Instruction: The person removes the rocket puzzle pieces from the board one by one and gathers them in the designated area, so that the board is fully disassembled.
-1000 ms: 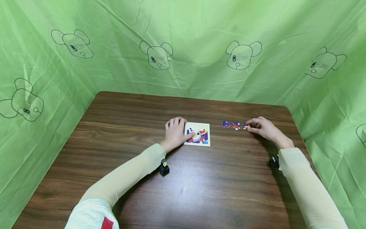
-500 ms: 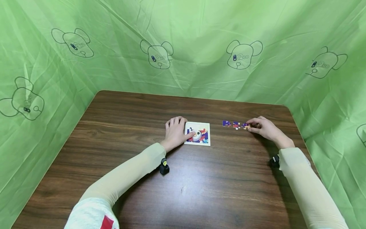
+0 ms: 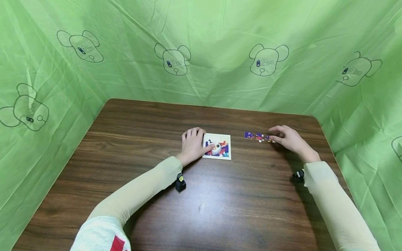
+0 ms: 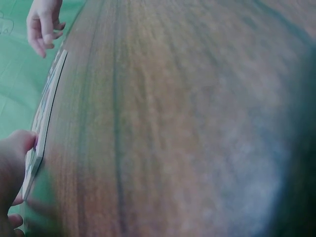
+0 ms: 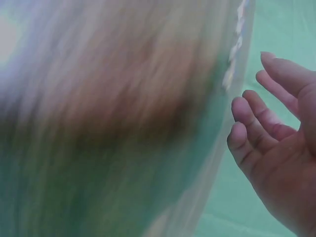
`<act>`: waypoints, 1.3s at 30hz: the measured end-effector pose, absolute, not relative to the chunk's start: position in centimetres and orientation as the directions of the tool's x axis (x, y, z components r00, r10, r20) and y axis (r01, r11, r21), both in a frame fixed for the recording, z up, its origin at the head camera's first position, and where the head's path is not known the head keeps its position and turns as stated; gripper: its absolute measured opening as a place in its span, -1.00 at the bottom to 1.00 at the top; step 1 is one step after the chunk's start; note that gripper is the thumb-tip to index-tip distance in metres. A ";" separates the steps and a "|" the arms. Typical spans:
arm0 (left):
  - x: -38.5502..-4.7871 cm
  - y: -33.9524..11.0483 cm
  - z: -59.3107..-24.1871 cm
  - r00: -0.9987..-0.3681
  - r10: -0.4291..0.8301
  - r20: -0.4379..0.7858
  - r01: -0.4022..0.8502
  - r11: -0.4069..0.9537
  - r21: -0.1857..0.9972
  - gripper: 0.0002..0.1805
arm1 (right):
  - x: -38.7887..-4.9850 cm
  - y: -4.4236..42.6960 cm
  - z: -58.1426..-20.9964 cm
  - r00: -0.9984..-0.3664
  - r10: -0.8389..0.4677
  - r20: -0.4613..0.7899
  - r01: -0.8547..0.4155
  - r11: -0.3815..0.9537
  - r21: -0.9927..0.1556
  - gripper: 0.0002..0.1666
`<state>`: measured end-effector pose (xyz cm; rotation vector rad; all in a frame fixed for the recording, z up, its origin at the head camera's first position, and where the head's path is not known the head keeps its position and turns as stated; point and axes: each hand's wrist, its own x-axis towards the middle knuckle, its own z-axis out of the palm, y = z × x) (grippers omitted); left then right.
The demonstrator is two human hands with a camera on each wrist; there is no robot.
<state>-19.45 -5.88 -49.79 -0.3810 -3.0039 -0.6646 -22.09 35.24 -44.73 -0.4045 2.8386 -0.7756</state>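
A square puzzle board with a white border and a coloured picture lies mid-table. The left hand rests at its left edge, thumb over the picture, the other fingers spread beside the frame; the left wrist view shows the thumb on the board. To the right, three loose pieces lie in a row: a purple one, a red and purple one and a purple and yellow one. Over this last piece is the right hand, partly hiding it, its thumb and fingers apart with nothing seen between them.
The brown wooden table has green curtains with bear-head drawings behind it and at both sides. Black wrist devices sit under the left wrist and the right wrist.
The right hand has shifted slightly left and its fingers have parted above the rightmost piece, covering more of it. The left hand and the board have stayed in place.
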 end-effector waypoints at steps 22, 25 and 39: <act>-19.3 -5.9 -49.7 -0.968 0.236 0.081 0.248 0.874 0.417 -0.22 | -21.9 25.3 -44.0 -0.845 -0.534 0.020 -0.453 0.697 -0.555 -0.66; -19.3 -5.9 -49.7 -0.969 0.234 0.081 0.246 0.874 0.419 -0.22 | -21.8 23.8 -44.0 -0.832 -0.555 0.008 -0.465 0.688 -0.557 -0.66; -19.5 -5.9 -49.7 -0.969 0.232 0.085 0.247 0.882 0.402 -0.22 | -21.8 17.8 -44.9 -0.749 -0.662 -0.009 -0.527 0.605 -0.597 -0.67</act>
